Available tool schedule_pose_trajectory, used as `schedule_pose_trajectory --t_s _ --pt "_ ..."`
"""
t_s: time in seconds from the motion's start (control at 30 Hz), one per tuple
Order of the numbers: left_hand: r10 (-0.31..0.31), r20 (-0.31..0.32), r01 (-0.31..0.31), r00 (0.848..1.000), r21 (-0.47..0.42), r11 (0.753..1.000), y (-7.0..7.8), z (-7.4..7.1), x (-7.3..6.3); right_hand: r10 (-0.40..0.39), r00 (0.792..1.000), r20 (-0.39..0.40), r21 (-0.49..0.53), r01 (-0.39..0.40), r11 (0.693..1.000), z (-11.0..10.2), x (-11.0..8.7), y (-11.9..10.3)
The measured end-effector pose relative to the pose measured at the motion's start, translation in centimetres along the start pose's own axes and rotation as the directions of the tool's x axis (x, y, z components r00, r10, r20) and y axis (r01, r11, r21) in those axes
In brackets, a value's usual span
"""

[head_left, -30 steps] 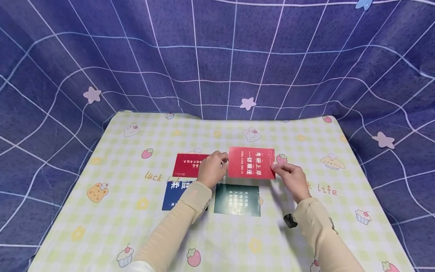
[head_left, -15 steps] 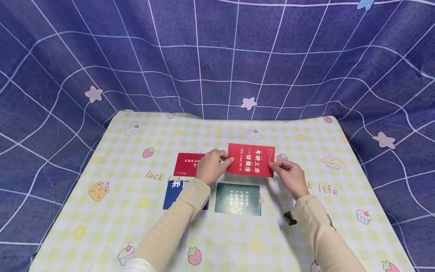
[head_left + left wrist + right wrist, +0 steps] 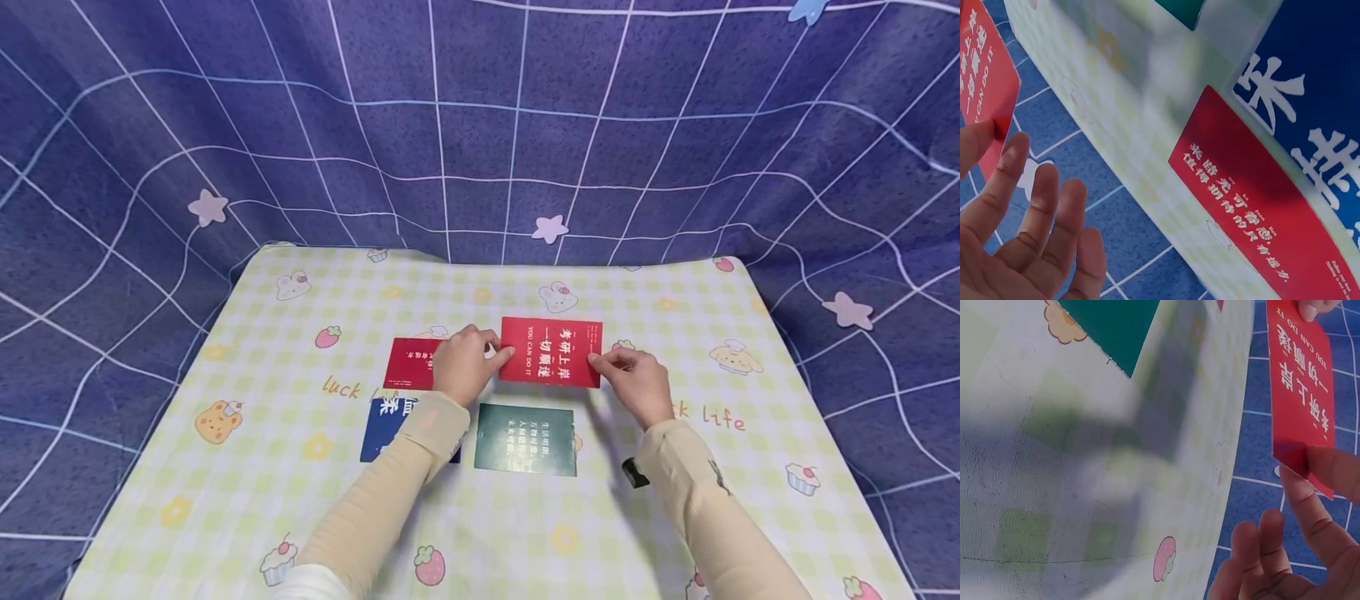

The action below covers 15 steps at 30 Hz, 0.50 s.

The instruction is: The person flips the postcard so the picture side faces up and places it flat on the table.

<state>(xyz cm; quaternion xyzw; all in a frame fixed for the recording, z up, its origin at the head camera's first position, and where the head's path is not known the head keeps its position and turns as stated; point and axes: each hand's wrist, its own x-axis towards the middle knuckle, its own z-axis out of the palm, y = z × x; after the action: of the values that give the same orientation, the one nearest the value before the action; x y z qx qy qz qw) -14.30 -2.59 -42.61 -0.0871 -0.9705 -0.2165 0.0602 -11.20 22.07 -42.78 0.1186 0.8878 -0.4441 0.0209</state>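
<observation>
A red card [image 3: 551,352] with white lettering is held up over the far middle of the table, between both hands. My left hand [image 3: 467,367] pinches its left edge with thumb and index finger; in the left wrist view the other fingers [image 3: 1044,194] are spread away from the card. At the opposite edge my right hand [image 3: 637,382] pinches the card between thumb and index finger, as the right wrist view shows with the red card [image 3: 1300,394] raised above the tabletop. Below it on the cloth lies a dark green card [image 3: 525,440].
To the left lie a darker red card [image 3: 408,363], partly behind the left hand, and a blue card [image 3: 386,429], partly under the left forearm. A checked cloth [image 3: 247,533] covers the table. A blue grid-patterned curtain [image 3: 480,142] hangs behind and at both sides.
The red card has shifted slightly away from me and then a little left, with the right hand following. My left thumb now overlaps its left edge, where it was just beside it earlier.
</observation>
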Motion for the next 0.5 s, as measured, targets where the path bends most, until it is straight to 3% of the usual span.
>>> schedule_pose_trajectory --t_s 0.5 --pt "-0.107 0.054 0.102 0.993 0.092 0.991 -0.1 1.6 0.3 0.085 0.995 0.048 -0.199 -0.073 0.977 1.6 1.3 0.1"
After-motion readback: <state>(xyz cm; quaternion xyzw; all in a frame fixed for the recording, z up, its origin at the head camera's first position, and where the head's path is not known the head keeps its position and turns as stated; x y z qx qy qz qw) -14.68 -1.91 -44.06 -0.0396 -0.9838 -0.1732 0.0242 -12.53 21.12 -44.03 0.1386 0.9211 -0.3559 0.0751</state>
